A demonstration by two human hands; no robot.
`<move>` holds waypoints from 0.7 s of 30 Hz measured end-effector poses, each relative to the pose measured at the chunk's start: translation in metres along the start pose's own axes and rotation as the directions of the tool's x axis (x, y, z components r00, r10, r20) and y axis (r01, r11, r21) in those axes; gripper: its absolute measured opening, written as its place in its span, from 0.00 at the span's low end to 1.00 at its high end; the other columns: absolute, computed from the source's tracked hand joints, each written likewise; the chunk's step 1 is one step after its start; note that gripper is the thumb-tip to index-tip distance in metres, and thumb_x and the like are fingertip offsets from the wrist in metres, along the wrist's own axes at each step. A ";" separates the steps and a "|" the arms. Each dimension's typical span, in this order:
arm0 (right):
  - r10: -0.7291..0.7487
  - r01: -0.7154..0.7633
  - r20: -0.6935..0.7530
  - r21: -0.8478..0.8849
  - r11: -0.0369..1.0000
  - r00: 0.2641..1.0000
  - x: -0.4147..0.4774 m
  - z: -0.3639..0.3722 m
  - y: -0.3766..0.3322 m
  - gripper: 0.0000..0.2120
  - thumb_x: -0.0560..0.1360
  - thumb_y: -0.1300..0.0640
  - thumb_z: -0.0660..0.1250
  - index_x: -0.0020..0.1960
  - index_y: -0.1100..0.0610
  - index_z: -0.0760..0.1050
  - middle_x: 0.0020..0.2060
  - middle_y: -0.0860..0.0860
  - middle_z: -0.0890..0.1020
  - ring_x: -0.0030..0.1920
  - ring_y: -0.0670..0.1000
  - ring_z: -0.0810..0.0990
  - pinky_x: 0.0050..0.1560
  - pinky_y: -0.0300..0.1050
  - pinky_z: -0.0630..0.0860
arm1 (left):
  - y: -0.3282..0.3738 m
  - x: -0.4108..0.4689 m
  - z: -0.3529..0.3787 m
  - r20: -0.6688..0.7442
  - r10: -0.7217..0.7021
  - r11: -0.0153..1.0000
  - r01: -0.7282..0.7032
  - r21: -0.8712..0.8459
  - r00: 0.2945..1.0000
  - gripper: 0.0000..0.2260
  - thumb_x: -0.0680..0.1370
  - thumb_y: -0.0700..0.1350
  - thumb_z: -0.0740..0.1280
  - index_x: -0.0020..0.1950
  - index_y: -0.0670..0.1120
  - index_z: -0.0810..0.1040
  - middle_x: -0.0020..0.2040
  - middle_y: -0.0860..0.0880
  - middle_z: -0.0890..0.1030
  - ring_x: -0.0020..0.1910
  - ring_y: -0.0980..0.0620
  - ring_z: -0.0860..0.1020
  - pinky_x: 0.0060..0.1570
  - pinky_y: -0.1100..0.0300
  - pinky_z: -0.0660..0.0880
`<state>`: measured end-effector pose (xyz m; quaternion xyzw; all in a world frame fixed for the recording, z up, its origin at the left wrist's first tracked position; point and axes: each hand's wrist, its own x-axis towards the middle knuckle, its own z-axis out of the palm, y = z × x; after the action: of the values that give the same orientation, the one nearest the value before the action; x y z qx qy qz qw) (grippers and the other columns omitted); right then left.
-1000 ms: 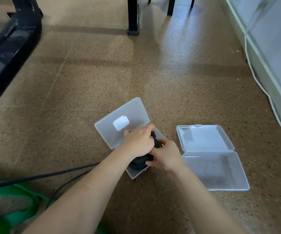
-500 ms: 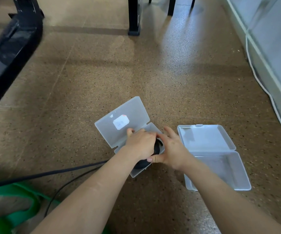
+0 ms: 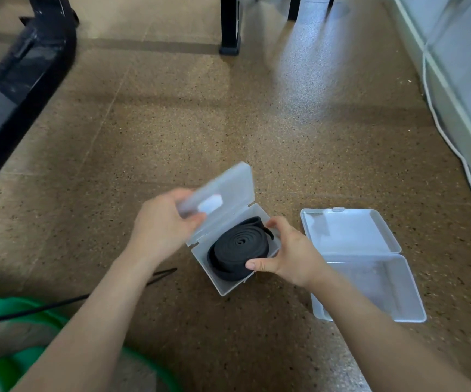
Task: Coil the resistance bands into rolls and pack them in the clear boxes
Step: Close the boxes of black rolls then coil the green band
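Observation:
A black resistance band (image 3: 241, 247) lies coiled in a roll inside the clear box (image 3: 220, 284) on the floor at centre. My left hand (image 3: 163, 226) grips the free edge of the box's hinged lid (image 3: 228, 188), which is raised and tilted over the box. My right hand (image 3: 288, 253) holds the box's right side, thumb pressing on the roll's near edge and fingers curled round the far corner. A second clear box (image 3: 370, 290) lies open with nothing in it to the right. A green band (image 3: 16, 360) lies at the lower left.
A thin black band or cord (image 3: 67, 301) runs along the floor from the left toward the box. Black furniture legs (image 3: 228, 24) stand at the top, a dark frame (image 3: 16, 80) at the upper left. A white cable (image 3: 449, 137) runs along the right wall.
My left hand left the roll, took the lid's edge and lifted it from flat on the floor. The black roll, earlier hidden under both hands, now shows seated in the box.

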<state>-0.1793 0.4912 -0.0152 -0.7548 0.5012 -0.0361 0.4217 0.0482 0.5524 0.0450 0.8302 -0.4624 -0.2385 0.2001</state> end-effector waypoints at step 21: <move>-0.030 0.058 -0.174 0.158 0.986 0.984 -0.013 0.018 0.003 0.47 0.67 0.60 0.77 0.76 0.45 0.53 0.62 0.49 0.76 0.62 0.50 0.75 0.58 0.41 0.70 | -0.021 -0.038 0.083 0.154 0.416 0.794 -0.440 0.419 0.896 0.26 0.57 0.51 0.80 0.49 0.43 0.77 0.66 0.32 0.70 0.58 0.29 0.72 0.48 0.41 0.78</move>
<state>-0.1792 0.5116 -0.0240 -0.7229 0.5141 -0.1507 0.4363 -0.0035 0.5859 -0.0254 0.7206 -0.6851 -0.0978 0.0419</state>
